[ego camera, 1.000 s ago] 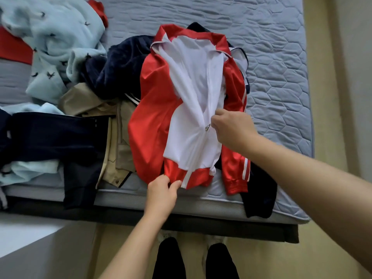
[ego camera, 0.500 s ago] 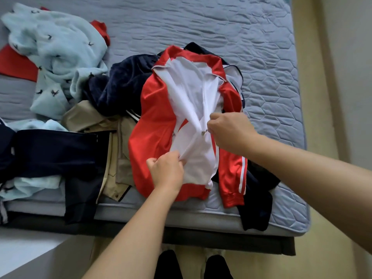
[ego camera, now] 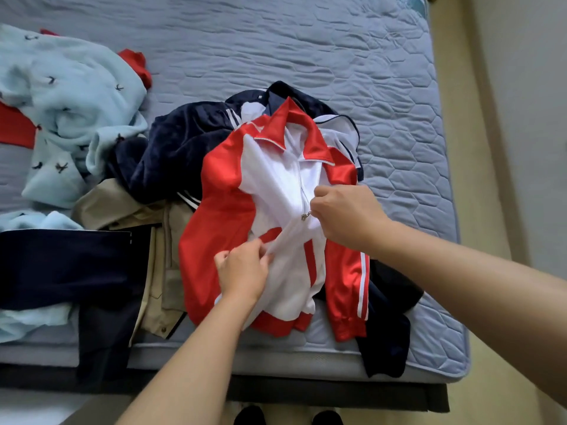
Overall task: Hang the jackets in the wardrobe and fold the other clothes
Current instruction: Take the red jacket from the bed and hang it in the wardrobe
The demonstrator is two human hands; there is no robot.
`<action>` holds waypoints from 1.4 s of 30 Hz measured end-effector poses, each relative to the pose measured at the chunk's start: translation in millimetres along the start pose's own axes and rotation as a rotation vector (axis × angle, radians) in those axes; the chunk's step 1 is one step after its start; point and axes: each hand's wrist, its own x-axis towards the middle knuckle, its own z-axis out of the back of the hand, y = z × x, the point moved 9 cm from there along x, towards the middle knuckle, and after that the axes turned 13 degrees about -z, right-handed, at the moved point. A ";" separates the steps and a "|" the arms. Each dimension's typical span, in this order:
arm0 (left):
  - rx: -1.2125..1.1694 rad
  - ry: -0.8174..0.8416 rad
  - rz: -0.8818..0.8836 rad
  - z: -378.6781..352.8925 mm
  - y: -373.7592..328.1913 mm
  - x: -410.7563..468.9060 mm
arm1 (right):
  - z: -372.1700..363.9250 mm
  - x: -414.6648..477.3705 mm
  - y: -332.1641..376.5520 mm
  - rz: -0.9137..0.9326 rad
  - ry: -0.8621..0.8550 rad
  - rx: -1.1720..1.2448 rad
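A red and white track jacket [ego camera: 224, 210] lies front up on the grey bed [ego camera: 306, 41], near its front edge, on top of dark clothes. My right hand [ego camera: 346, 216] pinches the metal zip pull [ego camera: 305, 216] at mid chest. My left hand [ego camera: 242, 271] grips the white front fabric just below the zip, holding it taut. The zip looks closed below the pull and apart above it, up to the red collar.
A navy velvety garment [ego camera: 178, 148] and a beige jacket [ego camera: 159, 271] lie left of the red jacket. Dark trousers [ego camera: 61, 265] hang over the bed edge. A pale blue fleece [ego camera: 67, 111] sits at far left. Floor and wall [ego camera: 521, 118] run along the right.
My left hand left the jacket's bottom hem and moved up to grip the front below the zip. The right hand stays at the zip pull. The view has shifted downward.
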 end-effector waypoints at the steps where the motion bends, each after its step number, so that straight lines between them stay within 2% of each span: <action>1: 0.057 0.039 0.034 -4.3 16.4 -8.8 | 0.4 0.6 -3.4 -0.014 -0.010 0.015; 4: 0.178 0.176 0.146 -19.1 64.0 -34.5 | 5.7 0.9 -7.7 -0.024 -0.070 0.113; 7: 0.227 0.231 0.184 -27.4 85.3 -39.3 | 8.1 -0.6 -10.3 -0.027 -0.107 0.148; 12: 0.262 0.285 0.197 -31.7 83.9 -33.8 | 11.9 -8.0 -14.1 -0.059 -0.132 0.196; 17: 0.305 0.354 0.208 -31.6 83.2 -37.9 | 3.4 -9.7 -35.7 -0.188 -0.118 0.200; 21: 0.232 0.526 0.267 -31.6 73.5 -32.3 | 4.2 -21.7 -34.7 -0.210 -0.115 0.271; 22: 0.175 0.510 0.268 -24.0 63.2 -22.1 | 6.2 -27.4 -30.6 -0.200 -0.118 0.327; 24: 0.017 0.283 0.187 7.4 27.9 13.3 | 8.6 -42.2 -19.1 -0.160 -0.146 0.451; 26: -0.139 0.045 0.084 40.1 -16.3 49.9 | -2.6 -54.8 -2.9 -0.133 -0.058 0.484; 27: -0.182 -0.003 0.042 49.0 -38.5 65.6 | -8.9 -60.9 6.2 -0.127 -0.009 0.471; 28: -0.157 0.022 0.002 49.7 -60.8 77.6 | -9.1 -67.0 14.0 -0.120 -0.013 0.483; 30: 0.079 0.222 -0.048 30.9 -91.1 87.2 | -8.3 -78.7 28.9 -0.087 -0.047 0.555; 32: 0.272 0.381 -0.054 7.7 -92.0 84.1 | -15.2 -88.6 42.3 -0.056 -0.036 0.579; 33: 0.279 0.402 -0.021 1.6 -83.4 81.1 | -20.8 -92.6 45.5 -0.052 -0.024 0.574; 35: 0.220 0.394 0.053 -4.4 -59.9 72.9 | -34.4 -97.5 43.4 -0.089 -0.008 0.573; 37: 0.139 0.412 0.028 -14.9 -46.5 66.8 | -47.2 -100.4 40.0 -0.121 0.013 0.585; 42: -0.202 0.600 0.132 -49.2 -30.4 44.7 | -66.9 -110.6 64.2 -0.028 0.108 0.594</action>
